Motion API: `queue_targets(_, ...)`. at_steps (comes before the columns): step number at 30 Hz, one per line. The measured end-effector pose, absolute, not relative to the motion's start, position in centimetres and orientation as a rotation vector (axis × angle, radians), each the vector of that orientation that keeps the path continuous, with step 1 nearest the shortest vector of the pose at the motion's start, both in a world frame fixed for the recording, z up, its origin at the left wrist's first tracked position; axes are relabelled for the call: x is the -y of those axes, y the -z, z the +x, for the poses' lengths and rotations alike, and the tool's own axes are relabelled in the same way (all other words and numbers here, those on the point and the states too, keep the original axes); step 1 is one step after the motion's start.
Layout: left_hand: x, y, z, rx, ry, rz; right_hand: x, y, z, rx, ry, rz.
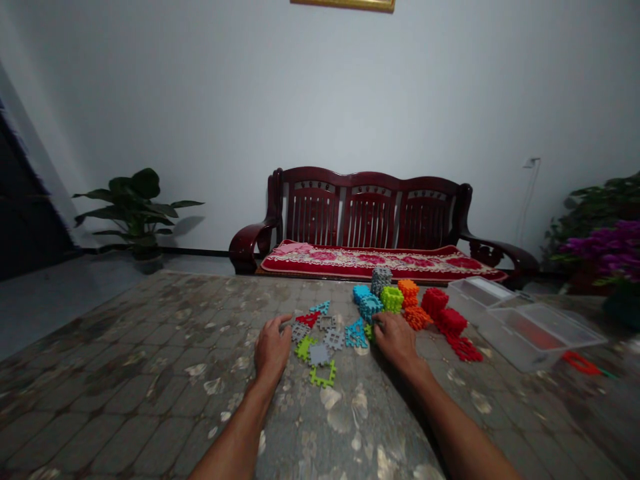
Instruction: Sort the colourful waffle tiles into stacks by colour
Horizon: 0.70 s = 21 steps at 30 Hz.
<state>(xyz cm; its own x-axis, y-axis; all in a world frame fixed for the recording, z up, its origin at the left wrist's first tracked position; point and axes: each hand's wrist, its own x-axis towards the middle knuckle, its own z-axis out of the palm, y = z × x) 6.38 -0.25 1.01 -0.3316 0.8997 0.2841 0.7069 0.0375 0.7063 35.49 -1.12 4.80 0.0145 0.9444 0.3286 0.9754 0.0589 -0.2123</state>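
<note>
My left hand point(271, 345) rests on the table with curled fingers, its fingertips touching a grey flat toothed piece point(300, 331). My right hand point(395, 339) lies knuckles up, fingers curled at a green piece point(369, 331) beside a blue triangular piece point(357, 335). Between the hands lie loose flat interlocking pieces: grey point(320, 353), light green point(323, 377), red point(309, 319). Beyond them stand assembled cubes: grey point(381, 279), blue point(370, 307), green point(391, 299), orange point(409, 291), red point(435, 301). What either hand grips is hidden.
The table point(150, 373) has a grey stone-patterned cover. A clear plastic box point(543, 333) and its lid point(475, 291) sit at the right, with red pieces point(465, 349) nearby. A dark wooden bench point(370, 230), a potted plant point(137, 210) and purple flowers point(607, 250) stand behind.
</note>
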Motion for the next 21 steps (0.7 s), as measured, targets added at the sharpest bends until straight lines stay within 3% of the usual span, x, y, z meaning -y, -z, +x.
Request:
queue_targets(11,0.5,-1.8,6.7,-2.082,-1.062,1.658,5.6,-4.7,30.4,2.135,-0.309,-1.611)
queue_targets(21,1.3,-2.4,7.4,-1.844,-1.051,1.854,7.9,-6.2,27.3,2.359,-0.383,-1.639)
